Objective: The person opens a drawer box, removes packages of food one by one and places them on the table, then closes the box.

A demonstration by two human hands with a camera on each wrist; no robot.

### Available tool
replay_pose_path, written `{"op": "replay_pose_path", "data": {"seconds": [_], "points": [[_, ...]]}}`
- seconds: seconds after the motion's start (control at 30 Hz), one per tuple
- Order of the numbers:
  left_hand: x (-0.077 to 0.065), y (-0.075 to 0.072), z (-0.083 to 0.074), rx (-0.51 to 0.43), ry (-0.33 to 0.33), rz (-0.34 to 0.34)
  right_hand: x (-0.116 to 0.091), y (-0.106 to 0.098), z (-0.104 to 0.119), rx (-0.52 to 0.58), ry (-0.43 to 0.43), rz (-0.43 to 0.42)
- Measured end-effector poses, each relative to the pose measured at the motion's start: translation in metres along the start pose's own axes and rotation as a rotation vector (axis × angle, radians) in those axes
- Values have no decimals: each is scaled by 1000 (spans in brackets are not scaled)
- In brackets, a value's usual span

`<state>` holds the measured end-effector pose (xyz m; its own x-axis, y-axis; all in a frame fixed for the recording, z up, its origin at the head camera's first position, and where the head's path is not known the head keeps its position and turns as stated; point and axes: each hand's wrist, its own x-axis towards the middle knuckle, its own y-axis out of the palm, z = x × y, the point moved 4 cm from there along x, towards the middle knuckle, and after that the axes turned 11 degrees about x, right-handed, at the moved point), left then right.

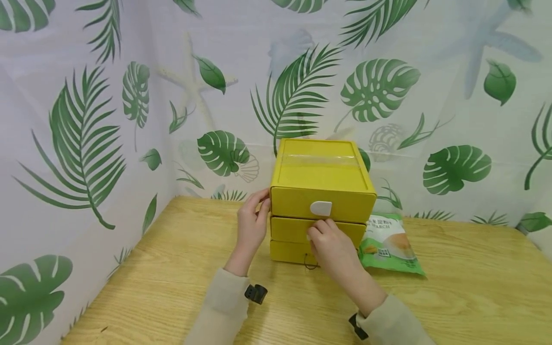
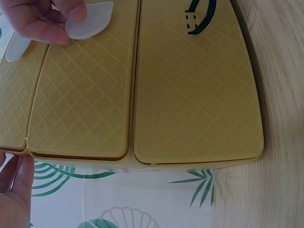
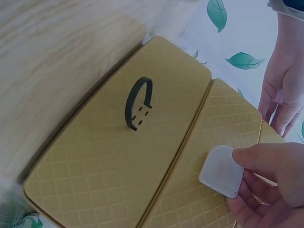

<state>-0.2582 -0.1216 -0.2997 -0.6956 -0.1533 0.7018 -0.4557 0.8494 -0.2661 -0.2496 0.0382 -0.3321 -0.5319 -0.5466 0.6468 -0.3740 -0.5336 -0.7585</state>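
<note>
A yellow three-drawer box (image 1: 323, 172) stands on the table, its drawer fronts facing me. The middle drawer (image 1: 293, 230) carries a white tab handle (image 3: 219, 171), which my right hand (image 1: 336, 247) pinches between thumb and fingers. In the head view that tab is mostly hidden by the hand. My left hand (image 1: 252, 218) rests with its fingers against the box's left side, near the top drawer's edge. On the top drawer is another white tab (image 1: 321, 208). A thin black loop handle (image 3: 137, 102) hangs on the bottom drawer (image 2: 199, 95). All three drawer fronts look about flush.
A green and white starch bag (image 1: 390, 244) lies on the wooden table (image 1: 172, 287), close to the box's right side. Clear tape (image 1: 321, 160) crosses the box top. Behind stands a leaf-printed cloth backdrop (image 1: 302, 28).
</note>
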Motion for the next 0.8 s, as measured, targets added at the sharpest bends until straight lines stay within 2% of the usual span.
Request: {"op": "replay_pose_path", "data": {"seconds": [0.8], "points": [[1, -1, 1, -12, -18, 19, -4, -7, 11, 18, 1, -14]]}}
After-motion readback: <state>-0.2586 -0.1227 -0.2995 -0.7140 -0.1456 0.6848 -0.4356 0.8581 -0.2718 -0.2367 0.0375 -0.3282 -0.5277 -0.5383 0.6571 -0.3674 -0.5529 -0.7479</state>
